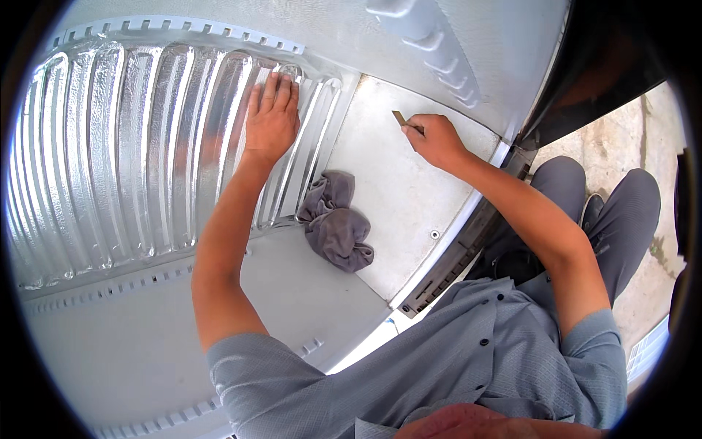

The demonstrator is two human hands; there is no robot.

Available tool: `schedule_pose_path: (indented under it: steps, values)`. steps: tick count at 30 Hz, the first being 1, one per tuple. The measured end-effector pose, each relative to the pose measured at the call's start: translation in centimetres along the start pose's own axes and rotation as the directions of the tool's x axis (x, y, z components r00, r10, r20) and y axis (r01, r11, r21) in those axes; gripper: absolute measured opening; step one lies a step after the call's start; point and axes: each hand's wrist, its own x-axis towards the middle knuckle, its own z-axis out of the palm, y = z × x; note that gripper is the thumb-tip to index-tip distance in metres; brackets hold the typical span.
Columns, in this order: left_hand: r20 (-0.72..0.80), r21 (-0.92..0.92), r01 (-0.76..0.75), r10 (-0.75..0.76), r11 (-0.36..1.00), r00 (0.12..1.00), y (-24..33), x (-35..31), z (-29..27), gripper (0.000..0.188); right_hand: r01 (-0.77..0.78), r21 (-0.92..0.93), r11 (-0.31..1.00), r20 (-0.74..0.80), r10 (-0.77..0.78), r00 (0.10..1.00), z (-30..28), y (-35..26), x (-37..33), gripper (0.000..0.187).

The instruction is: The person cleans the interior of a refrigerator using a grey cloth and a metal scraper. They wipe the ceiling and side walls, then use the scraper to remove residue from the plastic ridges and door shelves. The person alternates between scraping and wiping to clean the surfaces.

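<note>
My left hand lies flat with its fingers stretched out on a shiny foil-covered panel, near its upper right end. Long looped tubes make ridges under the foil. My right hand is closed round a small flat metal blade, perhaps a scraper; its tip sticks out past the thumb and points up and left. That hand is above the white floor of the cabinet, apart from the foil. A crumpled grey cloth rests between the foil panel and the white floor, below both hands.
Slotted plastic strips run along the panel's edges. A side wall with moulded shelf ledges rises at the top. Along the opening runs a dark seal strip. A dark door stands at the upper right, over concrete ground.
</note>
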Motion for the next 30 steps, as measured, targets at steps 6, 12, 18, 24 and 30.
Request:
schedule_pose_path:
  steps: [6,12,18,24,30]
  values:
    - [-0.131,-0.002,-0.017,0.017,1.0,0.991,-1.8,1.6,-0.7,0.061,-0.041,0.2,0.979,0.074,0.026,0.997,4.3,-6.2,7.2,0.032]
    - [-0.122,0.044,0.014,-0.008,0.999,0.992,-1.4,2.8,0.5,0.054,-0.036,0.27,0.962,-0.02,0.043,0.999,7.9,-9.1,12.8,0.033]
    - [-0.119,-0.011,0.013,-0.014,1.0,0.993,-1.5,2.7,0.0,0.053,-0.006,0.305,0.952,-0.043,0.02,0.999,8.8,-9.8,13.7,0.031]
    - [-0.176,-0.023,0.0,-0.004,1.0,0.984,-1.4,3.2,0.2,0.052,0.018,0.295,0.955,0.033,-0.029,0.999,9.9,-9.0,14.0,0.028]
    - [-0.081,0.019,0.012,-0.011,1.0,0.997,-1.1,3.1,-0.5,0.058,-0.032,0.18,0.983,0.08,0.018,0.997,7.9,-7.5,10.8,0.029]
